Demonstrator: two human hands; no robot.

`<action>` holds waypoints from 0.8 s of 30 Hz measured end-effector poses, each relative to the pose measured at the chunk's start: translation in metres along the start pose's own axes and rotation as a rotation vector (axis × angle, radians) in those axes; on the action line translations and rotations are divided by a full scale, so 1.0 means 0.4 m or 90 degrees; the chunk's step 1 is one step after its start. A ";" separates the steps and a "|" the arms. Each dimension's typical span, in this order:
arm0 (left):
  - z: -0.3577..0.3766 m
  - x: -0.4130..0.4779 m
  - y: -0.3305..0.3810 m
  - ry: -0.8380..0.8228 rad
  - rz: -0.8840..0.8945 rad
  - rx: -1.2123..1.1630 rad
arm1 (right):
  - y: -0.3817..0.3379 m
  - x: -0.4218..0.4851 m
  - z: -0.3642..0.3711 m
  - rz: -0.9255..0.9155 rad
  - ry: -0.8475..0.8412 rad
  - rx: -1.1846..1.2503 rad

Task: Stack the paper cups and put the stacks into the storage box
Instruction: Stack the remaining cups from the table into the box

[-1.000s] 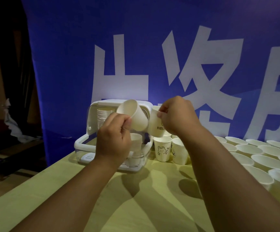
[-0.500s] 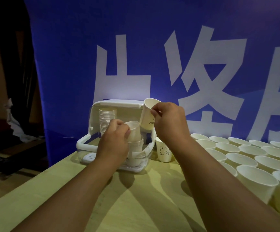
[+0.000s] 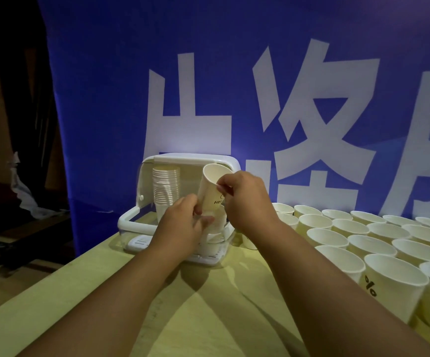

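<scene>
My right hand [image 3: 246, 199] grips a white paper cup [image 3: 212, 185] by its side, tilted with its mouth up and to the left, above the storage box [image 3: 131, 222]. The box is white with its clear lid raised. A tall stack of cups [image 3: 166, 186] stands at its back left, and a short stack [image 3: 219, 224] stands just under the held cup. My left hand [image 3: 183, 228] hovers in front of the short stack with its fingers apart, their tips at the held cup's lower end. Several loose cups [image 3: 327, 237] stand mouth-up on the table's right side.
The box sits at the far left corner of the pale wooden table [image 3: 208, 318], close to the left edge. A blue banner [image 3: 105, 99] with large white characters hangs right behind the table. Left of the table the floor is dark, with white cloth [image 3: 22, 191].
My left hand set its cup down onto the short stack in the box and let go. My right hand brought its cup left and lower, over that stack. The view shifted slightly left.
</scene>
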State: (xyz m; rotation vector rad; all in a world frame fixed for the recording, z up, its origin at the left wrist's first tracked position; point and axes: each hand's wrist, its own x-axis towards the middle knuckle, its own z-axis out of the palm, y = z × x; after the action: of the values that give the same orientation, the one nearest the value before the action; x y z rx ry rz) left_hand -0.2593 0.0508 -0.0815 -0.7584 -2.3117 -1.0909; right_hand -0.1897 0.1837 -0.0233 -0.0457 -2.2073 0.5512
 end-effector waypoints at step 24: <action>0.013 -0.005 -0.016 -0.002 0.020 0.038 | 0.043 -0.041 0.063 0.107 -0.171 -0.079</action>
State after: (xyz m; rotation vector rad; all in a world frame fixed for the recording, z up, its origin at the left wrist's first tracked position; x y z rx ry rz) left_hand -0.2630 0.0512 -0.0892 -0.7722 -2.3164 -1.0033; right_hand -0.2005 0.1865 -0.0560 -0.2376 -2.5136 0.5363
